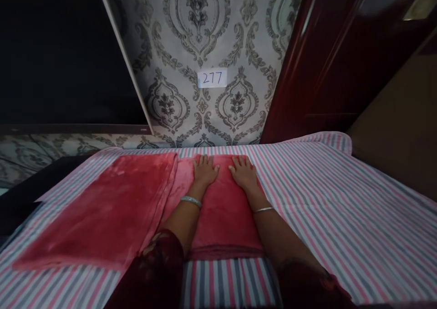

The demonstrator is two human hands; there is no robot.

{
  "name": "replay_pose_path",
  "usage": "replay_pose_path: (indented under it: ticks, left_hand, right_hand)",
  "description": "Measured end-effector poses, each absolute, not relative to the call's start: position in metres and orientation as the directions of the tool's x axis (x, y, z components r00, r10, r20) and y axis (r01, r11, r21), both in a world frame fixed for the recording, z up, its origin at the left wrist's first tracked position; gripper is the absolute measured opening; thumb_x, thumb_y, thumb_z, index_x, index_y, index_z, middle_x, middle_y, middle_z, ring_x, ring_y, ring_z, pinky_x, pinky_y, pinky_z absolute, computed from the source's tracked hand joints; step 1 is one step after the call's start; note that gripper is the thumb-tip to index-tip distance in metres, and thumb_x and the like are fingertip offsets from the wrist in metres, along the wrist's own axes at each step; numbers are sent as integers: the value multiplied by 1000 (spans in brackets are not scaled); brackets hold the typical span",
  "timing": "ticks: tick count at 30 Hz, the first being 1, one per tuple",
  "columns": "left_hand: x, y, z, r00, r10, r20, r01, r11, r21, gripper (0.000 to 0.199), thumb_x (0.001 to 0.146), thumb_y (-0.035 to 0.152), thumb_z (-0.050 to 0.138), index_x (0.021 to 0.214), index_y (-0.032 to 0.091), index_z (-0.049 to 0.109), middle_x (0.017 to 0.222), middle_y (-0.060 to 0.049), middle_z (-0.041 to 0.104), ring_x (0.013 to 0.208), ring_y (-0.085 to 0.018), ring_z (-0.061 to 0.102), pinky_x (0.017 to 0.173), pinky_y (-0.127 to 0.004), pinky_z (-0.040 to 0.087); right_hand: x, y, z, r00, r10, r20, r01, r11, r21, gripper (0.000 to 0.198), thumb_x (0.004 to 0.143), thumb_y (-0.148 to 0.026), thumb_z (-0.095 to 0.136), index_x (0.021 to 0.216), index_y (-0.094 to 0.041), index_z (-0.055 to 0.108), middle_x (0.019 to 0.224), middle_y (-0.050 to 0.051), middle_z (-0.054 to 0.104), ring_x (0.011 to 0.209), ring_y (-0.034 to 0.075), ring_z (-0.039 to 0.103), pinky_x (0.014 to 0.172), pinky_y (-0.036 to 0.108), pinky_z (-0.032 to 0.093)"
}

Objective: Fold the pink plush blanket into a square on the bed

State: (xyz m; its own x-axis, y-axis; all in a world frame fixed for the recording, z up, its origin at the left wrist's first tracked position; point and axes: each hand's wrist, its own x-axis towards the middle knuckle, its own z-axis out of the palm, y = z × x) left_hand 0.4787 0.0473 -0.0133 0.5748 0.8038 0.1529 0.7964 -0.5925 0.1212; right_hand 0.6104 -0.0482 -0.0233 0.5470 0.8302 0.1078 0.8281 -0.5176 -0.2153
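A red plush blanket lies partly folded on a striped cloth, its left part spread flat and its right part stacked in layers. My left hand rests flat on the far end of the folded part, fingers apart and pointing away from me. On the same part, near its right edge, my right hand also lies flat with fingers spread. Neither hand grips the fabric. Layered edges show at the near side of the stack. My left forearm hides some of the blanket between the two parts.
The striped cloth covers the surface under the blanket and extends to the right. Behind stands a patterned wall with a paper label reading 277. A large dark screen is at left, a dark red glossy door at right.
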Motion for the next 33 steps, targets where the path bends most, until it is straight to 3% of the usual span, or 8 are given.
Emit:
replay_pose_path:
  ticks: [7,17,22,24,27,33]
  left_hand:
    - [478,56,-8,485,866,118,844,-499,195,64,102,45,32,158,15,41,169,-16,30,158,-30,22,127,-61,16]
    - [470,57,0,482,872,87,830,-486,274,53,103,30,31,152,19,47,167,-14,36,157,-28,25,125,-60,24]
    - [468,46,26,492,868,66,831,-491,263,55,100,29,40,153,15,45,164,-20,38,155,-33,30,123,-64,25]
    - [469,29,33,523,847,91,812,-528,250,57,101,29,38,156,12,42,165,-21,35,156,-34,27,125,-64,19]
    - [466,-6,27,626,773,102,738,-630,241,57,103,31,37,158,17,39,167,-14,35,157,-29,26,129,-55,15]
    - [445,-54,-11,755,646,115,627,-762,164,57,103,38,38,157,22,45,167,-10,36,157,-31,26,128,-59,15]
  right_hand:
    - [618,-46,-26,533,842,88,832,-502,-234,62,108,-50,24,164,-24,33,172,10,23,159,31,13,121,59,25]
    - [615,-49,-24,535,841,87,833,-508,-218,62,108,-49,23,164,-25,32,172,10,23,158,32,15,121,58,26]
    - [612,-54,-2,541,838,71,822,-509,-254,58,107,-41,28,161,-21,39,171,10,27,158,31,17,121,59,27]
    - [610,-63,5,537,836,108,826,-496,-267,56,105,-31,30,158,-20,44,168,12,33,156,31,24,120,58,29]
    - [603,-86,3,491,847,204,864,-442,-242,58,101,-19,32,158,-21,44,164,12,40,151,28,35,119,51,33]
    - [575,-131,-29,427,877,218,903,-403,-147,56,105,-27,31,159,-23,43,165,10,39,151,31,34,119,53,28]
